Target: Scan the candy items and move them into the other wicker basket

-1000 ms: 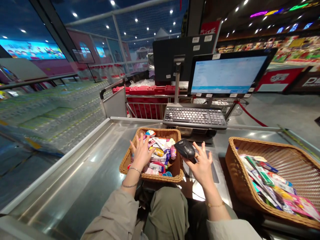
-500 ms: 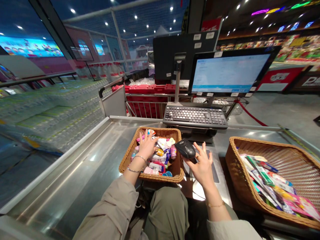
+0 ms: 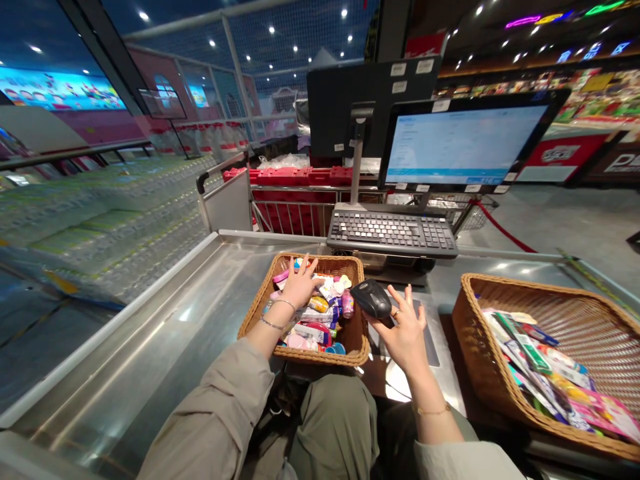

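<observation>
My left hand (image 3: 299, 288), fingers spread, is over the far left part of a brown wicker basket (image 3: 361, 353). Packets, tubes and small tubs crowd this basket, among them a yellow-orange item (image 3: 319, 305), a pink-purple container (image 3: 347, 305) and blue round pieces (image 3: 336, 349). Whether the left fingertips touch anything cannot be made out. In my right hand (image 3: 404, 330) is a black barcode scanner (image 3: 371, 298), its head pointing left toward the basket. The thumb and palm hold its handle, while some fingers stick out.
A second wicker basket (image 3: 480, 373) with toothbrush-like packs and packets stands on the right. Behind the counter (image 3: 165, 333) are a keyboard (image 3: 390, 230), a lit monitor (image 3: 465, 147) and a dark screen back (image 3: 330, 113). Beyond stands a metal trolley (image 3: 227, 200).
My left hand has shifted slightly up and right over the basket. My right hand keeps the scanner in almost the same place.
</observation>
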Demonstrator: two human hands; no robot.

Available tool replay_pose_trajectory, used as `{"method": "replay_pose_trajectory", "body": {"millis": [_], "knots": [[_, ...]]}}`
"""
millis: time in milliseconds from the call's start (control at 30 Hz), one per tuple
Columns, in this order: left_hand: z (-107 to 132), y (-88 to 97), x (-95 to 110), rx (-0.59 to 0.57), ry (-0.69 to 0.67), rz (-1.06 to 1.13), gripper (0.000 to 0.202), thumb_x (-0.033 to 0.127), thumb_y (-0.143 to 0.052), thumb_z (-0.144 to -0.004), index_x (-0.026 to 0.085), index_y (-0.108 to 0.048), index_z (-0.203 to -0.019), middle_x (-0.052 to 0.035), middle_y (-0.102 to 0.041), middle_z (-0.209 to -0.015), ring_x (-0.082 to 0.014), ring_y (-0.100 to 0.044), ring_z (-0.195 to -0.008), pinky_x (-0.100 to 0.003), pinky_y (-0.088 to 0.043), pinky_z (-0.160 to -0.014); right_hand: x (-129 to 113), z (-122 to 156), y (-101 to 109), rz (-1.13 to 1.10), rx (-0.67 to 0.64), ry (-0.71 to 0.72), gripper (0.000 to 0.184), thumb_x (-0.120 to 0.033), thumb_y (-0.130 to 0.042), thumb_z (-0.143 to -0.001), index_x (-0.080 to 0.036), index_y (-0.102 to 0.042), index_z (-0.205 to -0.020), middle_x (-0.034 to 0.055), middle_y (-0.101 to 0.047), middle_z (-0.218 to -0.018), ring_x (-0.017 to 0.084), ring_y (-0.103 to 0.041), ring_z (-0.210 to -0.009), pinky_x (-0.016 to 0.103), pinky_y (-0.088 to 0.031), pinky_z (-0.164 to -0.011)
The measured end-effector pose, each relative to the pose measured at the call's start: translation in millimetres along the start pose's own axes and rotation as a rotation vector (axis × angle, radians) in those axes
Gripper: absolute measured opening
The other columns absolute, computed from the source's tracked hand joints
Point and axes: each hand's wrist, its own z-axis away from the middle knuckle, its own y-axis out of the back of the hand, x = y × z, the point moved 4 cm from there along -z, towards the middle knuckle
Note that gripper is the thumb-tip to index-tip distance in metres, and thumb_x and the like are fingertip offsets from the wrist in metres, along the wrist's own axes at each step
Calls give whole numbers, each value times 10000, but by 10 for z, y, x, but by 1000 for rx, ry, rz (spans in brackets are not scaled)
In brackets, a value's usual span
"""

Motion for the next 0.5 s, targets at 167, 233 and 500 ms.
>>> {"method": "replay_pose_trajectory", "body": {"millis": [167,233,500], "knots": [[8,-8,120,35,-70,59,242,220,-707,-841,332,-746,-1052,-47,-395,-1593,-344,-180,-1531,-731,5,-1162,-7,-4,-3,-4,-4,-9,376,-579,-595,-852,-232,-736,-878,113,-546,-1468,384,-227,-1516,757,-113,-1127],[9,-3,141,36,-92,65,216,184,-695,-836,311,-754,-1001,-47,-412,-1583,-335,-195,-1529,-728,7,-1162,-8,-4,1,-6,2,-11,378,-581,-599,-849,-228,-734,-869,115,-548,-1466,383,-230,-1515,757,-116,-1127],[48,60,131,-32,-129,83,287,77,-651,-807,301,-768,-943,-48,-441,-1564,-324,-220,-1523,-727,31,-1152,-12,6,20,-16,12,-11,380,-585,-620,-835,-222,-731,-836,119,-554,-1459,387,-240,-1511,760,-119,-1126]]}}
